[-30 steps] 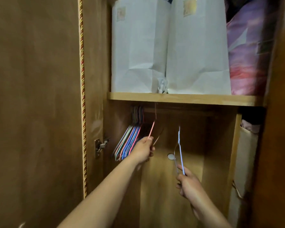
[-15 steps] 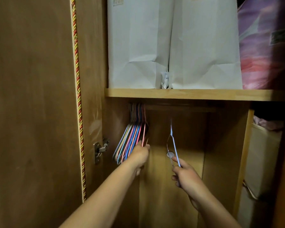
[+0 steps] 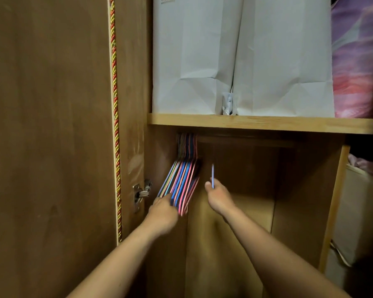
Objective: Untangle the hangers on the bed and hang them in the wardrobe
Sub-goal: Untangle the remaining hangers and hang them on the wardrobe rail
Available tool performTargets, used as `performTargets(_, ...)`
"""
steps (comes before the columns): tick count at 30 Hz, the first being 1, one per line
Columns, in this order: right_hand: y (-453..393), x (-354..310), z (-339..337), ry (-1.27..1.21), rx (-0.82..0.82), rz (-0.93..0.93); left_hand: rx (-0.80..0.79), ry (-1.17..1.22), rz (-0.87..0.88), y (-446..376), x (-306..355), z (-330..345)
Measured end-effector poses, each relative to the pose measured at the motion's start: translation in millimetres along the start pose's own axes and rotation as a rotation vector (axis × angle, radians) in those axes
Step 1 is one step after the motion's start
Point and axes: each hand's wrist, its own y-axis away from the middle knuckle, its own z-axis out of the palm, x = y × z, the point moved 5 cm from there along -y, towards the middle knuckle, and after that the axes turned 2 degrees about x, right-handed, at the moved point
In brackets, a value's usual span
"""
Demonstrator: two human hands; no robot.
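A bundle of several coloured hangers (image 3: 182, 179) hangs at the left end of the wardrobe rail (image 3: 246, 143), under the shelf. Their arms slope down to the left. My left hand (image 3: 164, 210) grips the lower ends of the bundle, with a pink hanger on its right side; the hand is blurred. My right hand (image 3: 219, 197) is just right of the bundle and pinches a thin blue hanger (image 3: 212, 175) that points up toward the rail. The blue hanger's hook is lost in the dark.
The open wardrobe door (image 3: 52, 125), with a red-gold cord (image 3: 115, 104) and a hinge (image 3: 141, 193), is close on the left. White paper bags (image 3: 235, 57) and a purple package (image 3: 357, 61) fill the shelf (image 3: 267, 123). A fabric box (image 3: 357, 211) sits right of a partition.
My left hand has brought the pink hanger to the bundle and slid down to the bundle's lower ends. My right hand moved left and up with the blue hanger.
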Motion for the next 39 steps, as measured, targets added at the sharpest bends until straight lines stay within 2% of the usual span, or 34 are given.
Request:
performTargets(5, 5.0, -7.7, 50.9, 0.105, -0.034, -0.097, -0.008, 0.109, 0.030, 6.3, -5.5, -5.6)
performTargets(9, 3.5, -15.2, 68.8, 0.086, -0.022, -0.052, -0.025, 0.170, 0.032, 13.1, -4.4, -8.9)
performTargets(15, 21.5, -2.9, 63.7, 0.141, -0.038, 0.021, -0.031, 0.121, -0.013, 27.2, -8.3, -12.5)
performTargets(20, 85.4, -9.7, 40.0, 0.130, 0.265, -0.189, 0.031, 0.147, -0.086, 51.8, -9.4, -16.3)
performTargets(22, 108.4, -19.0, 40.9, 0.054, 0.259, -0.251, 0.069, 0.166, -0.108, 70.9, -11.6, -17.0)
performTargets(25, 141.6, -35.3, 53.1, -0.080, 0.143, -0.332, 0.148, 0.187, -0.136, 111.7, -21.0, -20.0)
performTargets(29, 214.7, -37.1, 92.6, -0.158, -0.133, -0.402, 0.265, 0.222, -0.233, 200.6, -65.3, -18.4)
performTargets(31, 270.1, -24.8, 118.3, -0.133, -0.302, -0.434, 0.367, 0.322, -0.371, 270.5, -97.8, -9.8)
performTargets(35, 405.1, 22.7, 156.2, -0.034, -0.705, -0.455, 0.700, 0.456, -0.736, 446.3, -156.1, 23.9)
performTargets(39, 563.5, 49.6, 160.5, 0.079, -1.093, -0.663, 0.969, 0.604, -1.020, 640.6, -171.2, 71.6)
